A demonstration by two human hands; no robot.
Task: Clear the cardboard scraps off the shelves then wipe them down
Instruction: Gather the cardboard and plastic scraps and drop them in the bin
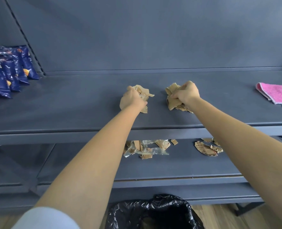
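Note:
Both my arms reach over the upper grey shelf [70,113]. My left hand [131,100] is closed around a bunch of cardboard scraps with clear tape [143,92]. My right hand [185,94] grips a second bunch of brown cardboard scraps [172,100]. On the lower shelf [178,169] lie more scraps mixed with clear plastic [146,148], and another small pile of torn cardboard [206,148] to their right. A pink cloth [277,93] lies flat at the right end of the upper shelf.
Several blue snack bags [8,71] stand at the left end of the upper shelf. A bin lined with a black bag [153,212] sits on the wooden floor just below me, in front of the shelves.

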